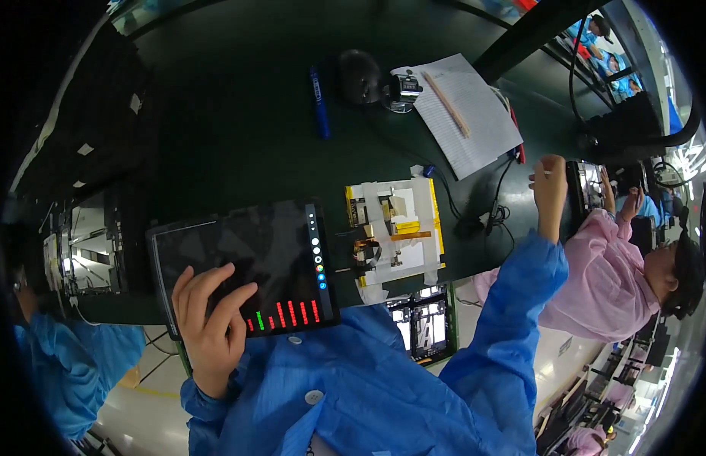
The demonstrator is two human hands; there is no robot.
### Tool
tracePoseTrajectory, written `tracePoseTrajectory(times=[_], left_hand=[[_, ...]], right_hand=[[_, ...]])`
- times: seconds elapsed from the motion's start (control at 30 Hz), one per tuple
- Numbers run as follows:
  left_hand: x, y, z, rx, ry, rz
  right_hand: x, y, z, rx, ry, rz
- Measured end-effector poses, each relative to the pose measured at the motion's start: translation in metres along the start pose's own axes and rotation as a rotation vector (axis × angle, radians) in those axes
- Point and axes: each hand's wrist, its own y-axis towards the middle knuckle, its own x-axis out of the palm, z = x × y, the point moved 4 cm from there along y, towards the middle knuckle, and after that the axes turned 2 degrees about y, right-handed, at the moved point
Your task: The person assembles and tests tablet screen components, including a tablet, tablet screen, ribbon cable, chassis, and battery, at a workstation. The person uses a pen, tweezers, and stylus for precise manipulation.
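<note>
My left hand (208, 319) rests over a black tablet (269, 251) at the table's near edge, its fingers spread across the dark screen. The lit screen carries a column of round icons and a row of red bars with one green. To the tablet's right lies a flat yellow-edged fixture (415, 262) with white tape, a small circuit part and an orange flex strip. My right hand (549, 190) is raised at the right, well away from the fixture, its fingers curled. Whether anything is between them is hidden.
Beyond the fixture lie a blue marker (320, 102), a black computer mouse (359, 76), a metal tally counter (403, 90) and lined paper (463, 114) with a wooden stick (448, 105). Cables (497, 216) coil at right. A person in pink (596, 277) sits close by.
</note>
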Motion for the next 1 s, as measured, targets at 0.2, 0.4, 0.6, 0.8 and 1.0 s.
tracePoseTrajectory(times=[0.2,0.4,0.6,0.8,1.0], left_hand=[[-0.016,0.005,-0.003,-0.092,0.074,0.076],[-0.025,-0.032,-0.030,-0.203,0.051,0.154],[-0.010,-0.059,-0.022,-0.059,0.001,0.077],[-0.003,-0.059,-0.020,-0.051,0.014,0.003],[-0.016,-0.056,-0.049,-0.421,-0.035,0.148]], right_hand=[[0.048,0.047,0.081,-0.344,-0.423,-0.019],[-0.050,0.013,0.027,-0.188,-0.028,-0.191],[-0.052,-0.117,-0.088,-0.222,0.560,-0.164],[0.010,-0.192,-0.182,-0.403,0.215,-0.798],[0.048,-0.227,-0.188,-0.520,0.220,-0.885]])
